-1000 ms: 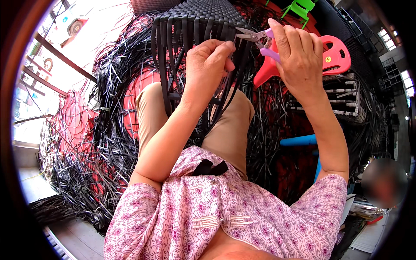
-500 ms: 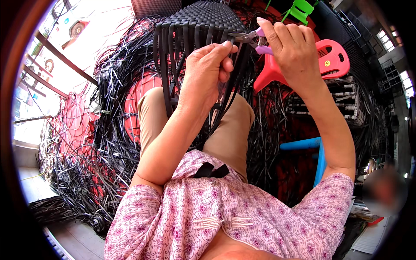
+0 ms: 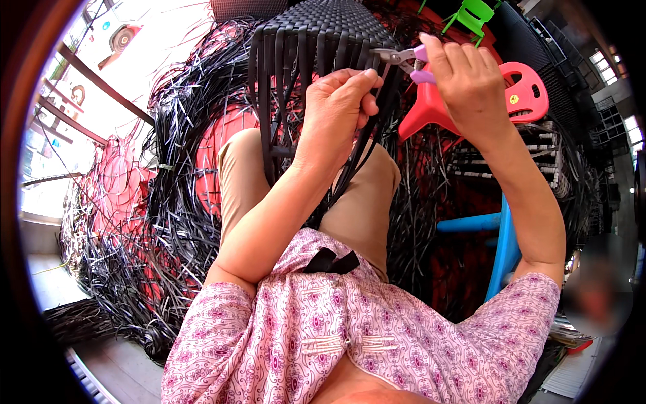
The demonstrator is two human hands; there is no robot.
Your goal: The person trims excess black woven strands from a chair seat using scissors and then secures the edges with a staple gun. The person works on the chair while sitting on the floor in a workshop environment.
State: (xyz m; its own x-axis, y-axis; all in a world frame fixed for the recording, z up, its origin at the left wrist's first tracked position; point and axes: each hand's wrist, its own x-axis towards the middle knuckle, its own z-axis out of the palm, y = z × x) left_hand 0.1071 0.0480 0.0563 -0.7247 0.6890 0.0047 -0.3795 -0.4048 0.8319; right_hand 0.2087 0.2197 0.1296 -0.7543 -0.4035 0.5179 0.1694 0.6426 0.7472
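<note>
Between my knees stands a black woven piece (image 3: 330, 27), its weave tight on top and several loose flat plastic strips (image 3: 289, 81) hanging down the near side. My left hand (image 3: 340, 101) is closed in a pinch at a black strip near the right corner, just below the weave. The fingers partly hide that strip. In my right hand (image 3: 471, 84) are small shears (image 3: 407, 59) with purple handles, gripped from above. Their metal blades point left, beside the strips and slightly above my left fingertips.
Heaps of loose black strips (image 3: 182, 175) surround my legs on red sheeting (image 3: 219, 158). At the right are a red plastic chair (image 3: 525, 94), blue tubular legs (image 3: 471, 223) and a strip-woven frame (image 3: 505, 160). A small green chair (image 3: 468, 17) stands farther back. A blurred person (image 3: 599, 289) appears far right.
Both hands, the shears and the woven piece now appear slightly farther right in the picture, as does most of the scene. Both grips look the same.
</note>
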